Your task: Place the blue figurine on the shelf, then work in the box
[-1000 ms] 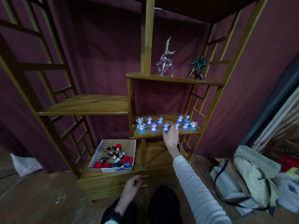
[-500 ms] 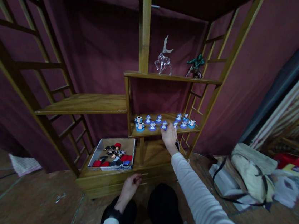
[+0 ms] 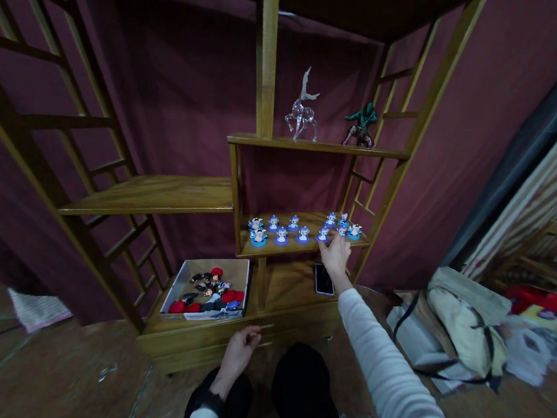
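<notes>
My right hand [image 3: 337, 257] reaches to the low wooden shelf [image 3: 274, 249], its fingers touching a small blue-based figurine [image 3: 341, 231] at the right end of the row. Several more blue-based figurines [image 3: 281, 235] stand along that shelf. Whether the fingers grip one I cannot tell. My left hand [image 3: 239, 351] rests loosely curled above my left knee, by the front edge of the shelf unit's base, holding nothing visible. A phone [image 3: 323, 279] lies on the base board under my right hand.
An open box [image 3: 185, 279] with red and black figurines sits on the base at left. A glass deer [image 3: 301, 112] and a green figure [image 3: 361, 124] stand on the upper shelf. A beige bag [image 3: 465, 334] and plastic bags lie on the floor at right.
My right hand has slid rightward along the row of figurines, uncovering the phone below. The left hand has hardly moved.
</notes>
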`<move>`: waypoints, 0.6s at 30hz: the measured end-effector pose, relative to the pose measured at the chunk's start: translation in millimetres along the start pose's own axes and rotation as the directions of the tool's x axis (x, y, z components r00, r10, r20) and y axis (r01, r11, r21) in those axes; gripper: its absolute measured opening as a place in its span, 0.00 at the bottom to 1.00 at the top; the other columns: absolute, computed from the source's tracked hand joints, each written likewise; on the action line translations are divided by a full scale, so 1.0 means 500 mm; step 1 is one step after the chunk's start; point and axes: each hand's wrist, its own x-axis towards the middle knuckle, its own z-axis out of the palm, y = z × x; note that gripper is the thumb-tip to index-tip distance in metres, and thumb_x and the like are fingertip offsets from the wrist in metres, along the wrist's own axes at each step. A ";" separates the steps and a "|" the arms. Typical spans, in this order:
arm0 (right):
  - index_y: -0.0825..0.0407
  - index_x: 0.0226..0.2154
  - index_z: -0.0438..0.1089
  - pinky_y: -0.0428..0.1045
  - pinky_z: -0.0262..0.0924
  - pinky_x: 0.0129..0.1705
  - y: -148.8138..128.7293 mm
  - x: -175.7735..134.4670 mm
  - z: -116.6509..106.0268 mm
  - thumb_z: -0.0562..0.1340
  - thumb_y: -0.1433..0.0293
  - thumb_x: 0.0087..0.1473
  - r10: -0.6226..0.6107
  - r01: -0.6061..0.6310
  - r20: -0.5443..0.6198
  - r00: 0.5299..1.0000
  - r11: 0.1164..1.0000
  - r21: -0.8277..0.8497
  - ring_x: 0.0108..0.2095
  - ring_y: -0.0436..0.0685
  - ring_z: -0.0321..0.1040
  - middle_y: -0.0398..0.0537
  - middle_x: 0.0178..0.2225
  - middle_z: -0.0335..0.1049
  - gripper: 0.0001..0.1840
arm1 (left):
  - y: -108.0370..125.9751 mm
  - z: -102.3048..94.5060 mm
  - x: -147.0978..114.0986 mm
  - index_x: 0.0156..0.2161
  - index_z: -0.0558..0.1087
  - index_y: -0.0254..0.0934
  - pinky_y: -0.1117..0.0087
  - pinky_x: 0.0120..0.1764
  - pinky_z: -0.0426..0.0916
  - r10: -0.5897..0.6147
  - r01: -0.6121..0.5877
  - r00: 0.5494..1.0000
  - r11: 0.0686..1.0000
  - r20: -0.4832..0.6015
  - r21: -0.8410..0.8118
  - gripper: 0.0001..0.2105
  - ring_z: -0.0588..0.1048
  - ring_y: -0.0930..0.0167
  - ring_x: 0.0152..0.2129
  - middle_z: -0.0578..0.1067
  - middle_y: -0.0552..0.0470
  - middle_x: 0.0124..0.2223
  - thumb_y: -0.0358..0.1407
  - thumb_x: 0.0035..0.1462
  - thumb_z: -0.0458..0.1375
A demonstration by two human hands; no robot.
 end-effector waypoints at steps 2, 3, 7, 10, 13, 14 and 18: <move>0.53 0.47 0.62 0.62 0.49 0.48 -0.001 0.010 0.003 0.57 0.60 0.50 0.019 -0.019 0.026 0.999 1.000 -0.003 0.48 0.68 0.57 0.59 0.45 0.66 0.23 | -0.003 0.004 0.002 0.38 0.75 0.32 0.67 0.37 0.66 -0.001 0.001 1.000 1.000 0.003 -0.001 0.19 0.75 0.65 0.32 0.77 0.46 0.31 0.43 0.44 0.57; 0.53 0.47 0.63 0.62 0.49 0.48 -0.003 0.013 0.006 0.57 0.61 0.50 0.025 -0.025 0.032 0.999 1.000 -0.002 0.48 0.68 0.57 0.58 0.45 0.66 0.22 | -0.004 0.006 0.003 0.38 0.75 0.32 0.67 0.37 0.66 0.002 -0.002 1.000 1.000 0.004 -0.001 0.18 0.75 0.65 0.32 0.77 0.46 0.31 0.43 0.44 0.57; 0.51 0.48 0.62 0.62 0.49 0.48 -0.010 0.016 0.011 0.57 0.62 0.49 0.035 -0.034 0.048 0.998 0.999 -0.017 0.47 0.67 0.56 0.56 0.45 0.67 0.23 | -0.002 0.008 0.004 0.37 0.75 0.32 0.66 0.38 0.66 0.002 -0.003 1.000 1.000 0.009 0.006 0.17 0.75 0.64 0.32 0.77 0.45 0.31 0.43 0.44 0.57; 0.51 0.49 0.61 0.61 0.49 0.48 -0.013 0.016 0.011 0.58 0.62 0.49 0.043 -0.042 0.047 0.998 0.999 -0.017 0.47 0.67 0.56 0.56 0.44 0.67 0.24 | 0.005 0.004 0.002 0.36 0.75 0.32 0.66 0.38 0.66 -0.007 0.007 1.000 1.000 0.009 0.008 0.17 0.75 0.64 0.32 0.77 0.46 0.30 0.42 0.44 0.57; 0.52 0.49 0.61 0.61 0.48 0.49 -0.014 0.015 0.010 0.57 0.62 0.49 0.042 -0.041 0.048 0.998 0.999 -0.016 0.48 0.67 0.56 0.57 0.44 0.67 0.24 | 0.016 0.001 -0.001 0.36 0.76 0.33 0.67 0.37 0.66 -0.026 0.026 1.000 1.000 -0.002 0.016 0.17 0.75 0.65 0.32 0.77 0.46 0.30 0.43 0.43 0.58; 0.52 0.49 0.61 0.61 0.48 0.49 -0.013 0.013 0.010 0.57 0.62 0.49 0.041 -0.041 0.051 0.998 0.999 -0.016 0.48 0.67 0.55 0.57 0.44 0.66 0.24 | 0.019 0.001 -0.003 0.36 0.76 0.33 0.67 0.37 0.66 -0.036 0.036 0.999 0.999 -0.009 0.027 0.17 0.75 0.65 0.32 0.77 0.46 0.30 0.43 0.43 0.59; 0.53 0.49 0.60 0.59 0.50 0.48 -0.003 0.009 0.006 0.55 0.60 0.50 0.029 -0.028 0.037 0.999 1.000 -0.003 0.47 0.65 0.57 0.56 0.45 0.66 0.23 | 0.022 0.002 -0.006 0.38 0.76 0.32 0.67 0.38 0.66 -0.045 0.045 0.999 0.994 -0.005 0.096 0.17 0.75 0.66 0.32 0.77 0.46 0.31 0.42 0.45 0.58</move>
